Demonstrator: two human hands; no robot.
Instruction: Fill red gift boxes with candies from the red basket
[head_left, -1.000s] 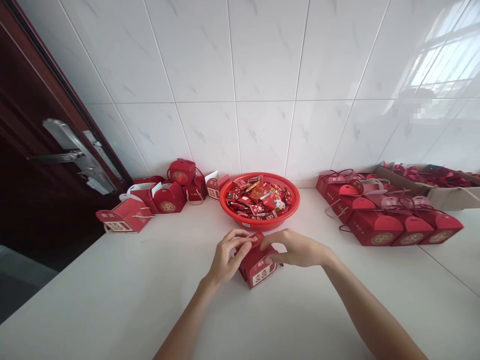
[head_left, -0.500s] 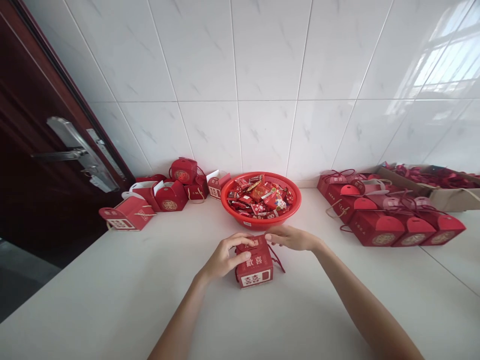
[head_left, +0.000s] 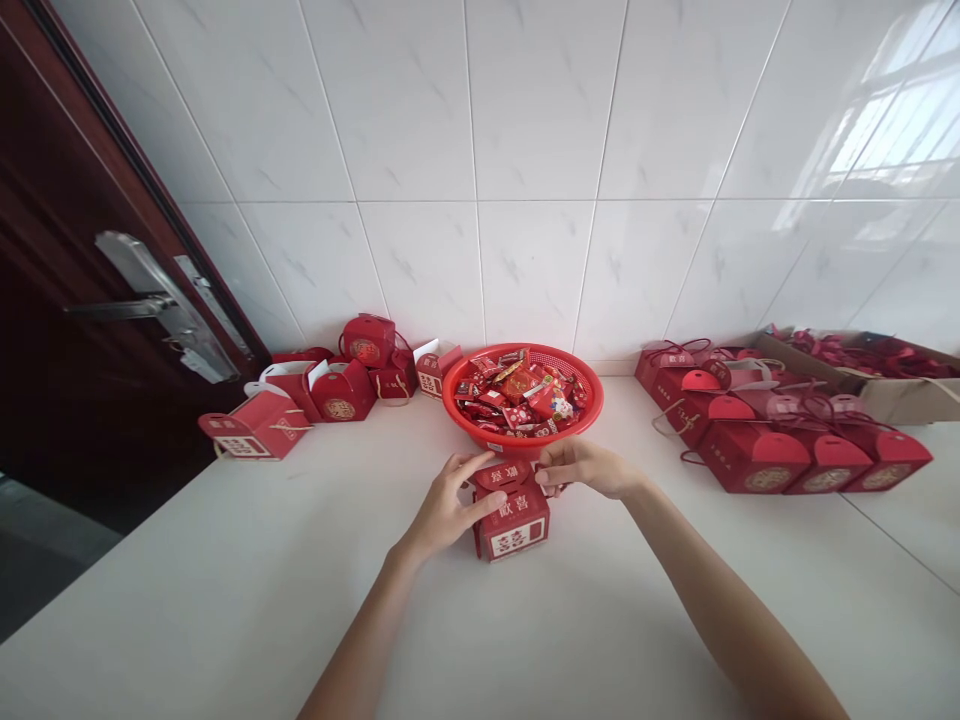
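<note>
A small red gift box (head_left: 514, 520) with white and gold characters stands on the white tabletop, its lid flaps folded over at the top. My left hand (head_left: 448, 505) grips it from the left, thumb on the front edge of the top and fingers reaching toward the far flap. At the box's right side, my right hand (head_left: 581, 468) is closed in a pinch on the red cord, of which only a bit shows under the fingers. Just behind the box sits a red plastic basket (head_left: 465, 425) heaped with wrapped candies (head_left: 517, 395).
To the left are several red boxes (head_left: 262, 425), some with open tops. At the right, several closed red boxes (head_left: 757, 460) stand in rows beside a cardboard tray (head_left: 900, 400) of red items. A tiled wall (head_left: 405, 250) runs behind, and a dark door (head_left: 90, 200) is at the left.
The box has turned a little and slid slightly away from me. My right hand has closed at its right side, where the cord's loose end hung before. My left hand stays on the box.
</note>
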